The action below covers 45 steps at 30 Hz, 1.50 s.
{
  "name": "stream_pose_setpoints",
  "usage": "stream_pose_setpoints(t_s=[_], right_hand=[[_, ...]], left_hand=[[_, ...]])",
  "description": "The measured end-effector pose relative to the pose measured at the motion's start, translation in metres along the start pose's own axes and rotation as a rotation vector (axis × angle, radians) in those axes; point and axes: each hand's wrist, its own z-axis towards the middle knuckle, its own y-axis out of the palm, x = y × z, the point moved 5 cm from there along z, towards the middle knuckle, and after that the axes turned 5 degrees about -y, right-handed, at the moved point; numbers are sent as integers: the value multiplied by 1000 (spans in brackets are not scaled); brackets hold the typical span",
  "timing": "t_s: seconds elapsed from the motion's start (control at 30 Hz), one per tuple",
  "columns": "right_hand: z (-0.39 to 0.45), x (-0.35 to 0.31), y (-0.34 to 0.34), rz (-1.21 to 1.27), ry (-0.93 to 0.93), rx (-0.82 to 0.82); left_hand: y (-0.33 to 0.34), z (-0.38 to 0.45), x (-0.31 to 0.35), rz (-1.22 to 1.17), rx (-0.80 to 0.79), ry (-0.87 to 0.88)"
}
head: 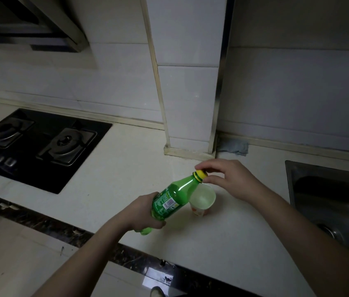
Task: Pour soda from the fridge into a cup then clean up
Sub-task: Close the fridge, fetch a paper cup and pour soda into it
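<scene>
A green plastic soda bottle (172, 197) is held tilted over the white counter, its neck pointing up and to the right. My left hand (142, 212) grips its lower body from the left. My right hand (226, 179) pinches the yellow cap (200, 175) between thumb and fingers. Just behind and under the bottle's neck stands a white paper cup (203, 199), upright on the counter; I cannot tell whether it holds liquid. The cap sits on the bottle's mouth.
A black two-burner gas hob (36, 144) lies to the left. A steel sink (332, 200) is at the right edge. A blue-grey rag (233, 146) lies by the tiled column (188, 82). The counter's dark front edge (105, 245) runs below my arms.
</scene>
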Motion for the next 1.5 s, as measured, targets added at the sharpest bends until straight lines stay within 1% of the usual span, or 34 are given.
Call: stream_pose_setpoints(t_s=[0.07, 0.17, 0.3, 0.37, 0.47, 0.53, 0.6, 0.67, 0.7, 0.73, 0.77, 0.83, 0.87, 0.93, 1.0, 1.13, 1.23, 1.33, 1.4, 1.5], right_hand=[[4, -8, 1, -64, -58, -29], [10, -15, 3, -122, -77, -65], [17, -23, 6, -243, -91, -110], [19, -28, 9, -364, -28, -79], [22, -33, 12, -709, 110, -19], [22, -37, 17, -797, 180, -2], [20, -34, 16, -736, 238, 56], [18, -32, 9, -519, 221, 151], [18, -31, 7, -389, 181, 147], [19, -33, 8, -286, 129, 89], [20, -36, 11, -238, 67, -10], [23, -40, 19, -266, -48, -177], [25, -41, 23, -296, -88, -209], [30, -45, 28, -323, -142, -191], [37, -48, 31, -354, -149, -158], [46, -56, 43, -519, -161, -208], [50, -60, 53, -618, -196, -185], [54, -63, 59, -663, -225, -98], [56, -63, 62, -675, -193, -37], [59, -60, 68, -778, -62, 70]], left_hand=[[-3, -1, -3, -15, -33, 14], [-4, -2, -5, -29, -87, 41], [-4, 1, -10, -46, -74, 58], [-4, 4, -13, -39, -39, 62], [-4, 5, -12, -63, 12, 57], [-3, 5, -12, -94, 40, 54], [-4, 5, -16, -143, 64, 48], [-5, 4, -21, -157, 69, 44], [-7, 3, -24, -154, 66, 42], [-8, 3, -26, -149, 65, 40], [-9, 2, -29, -144, 65, 38], [-12, 1, -34, -139, 66, 35], [-12, 1, -36, -139, 64, 35], [-13, -1, -39, -140, 56, 42], [-13, -3, -41, -138, 51, 53], [-16, -6, -44, -137, 64, 59], [-18, -9, -48, -142, 94, 60], [-21, -12, -48, -154, 140, 50], [-23, -14, -48, -168, 184, 27], [-25, -17, -47, -158, 256, 6]])
